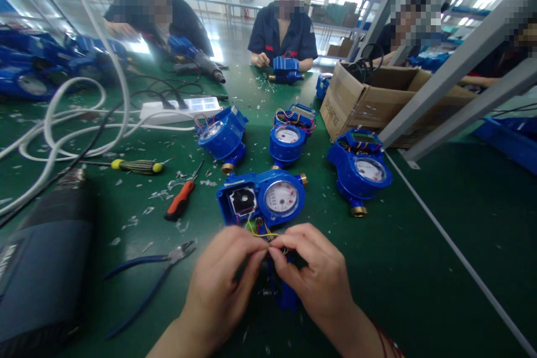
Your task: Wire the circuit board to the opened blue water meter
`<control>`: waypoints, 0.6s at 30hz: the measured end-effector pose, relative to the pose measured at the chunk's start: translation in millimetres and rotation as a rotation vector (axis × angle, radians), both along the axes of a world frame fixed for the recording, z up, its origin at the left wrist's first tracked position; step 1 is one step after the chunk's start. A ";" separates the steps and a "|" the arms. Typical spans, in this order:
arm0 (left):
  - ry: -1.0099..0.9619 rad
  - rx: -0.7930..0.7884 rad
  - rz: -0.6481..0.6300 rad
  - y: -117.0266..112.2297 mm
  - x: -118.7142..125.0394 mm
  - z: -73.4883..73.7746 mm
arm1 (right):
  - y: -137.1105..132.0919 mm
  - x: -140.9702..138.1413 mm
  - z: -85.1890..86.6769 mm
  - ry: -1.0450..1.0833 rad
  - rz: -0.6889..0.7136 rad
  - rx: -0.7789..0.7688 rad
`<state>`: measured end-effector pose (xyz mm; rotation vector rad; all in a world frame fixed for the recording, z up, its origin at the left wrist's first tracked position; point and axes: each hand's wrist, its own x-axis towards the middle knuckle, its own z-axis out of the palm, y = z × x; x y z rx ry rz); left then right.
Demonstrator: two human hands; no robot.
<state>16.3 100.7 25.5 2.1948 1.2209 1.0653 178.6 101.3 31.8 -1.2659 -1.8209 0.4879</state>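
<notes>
Both my hands meet just in front of an opened blue water meter (282,199), whose dial faces up beside an uncovered compartment. Thin yellow wires (268,233) run out of this meter to my fingertips. My left hand (229,274) pinches at the wire ends, thumb against forefinger. My right hand (316,268) pinches close beside it, fingertips nearly touching the left ones. Below my hands lies a blue plastic part (286,293), partly hidden by them. Pliers with blue handles (155,277) lie open to the left of my left hand.
An orange screwdriver (180,200), a yellow-black screwdriver (136,166) and a power strip (180,110) lie left. More blue meters (222,134) stand behind. A cardboard box (377,103) and metal posts (444,61) are right; a dark tool (46,268) sits near left. Co-workers sit opposite.
</notes>
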 end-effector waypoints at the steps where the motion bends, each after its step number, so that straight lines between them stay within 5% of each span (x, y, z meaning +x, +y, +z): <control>1: 0.003 0.029 0.001 0.2 0.1 -1.1 | 0.0 0.1 -0.3 -0.016 0.001 0.027; 10: 0.057 0.126 0.026 -0.3 1.7 -7.5 | -1.4 -2.7 -2.5 -0.109 0.026 0.126; 18: 0.058 0.119 0.029 -1.7 0.3 -8.2 | -1.5 -3.1 -0.2 -0.011 0.005 -0.028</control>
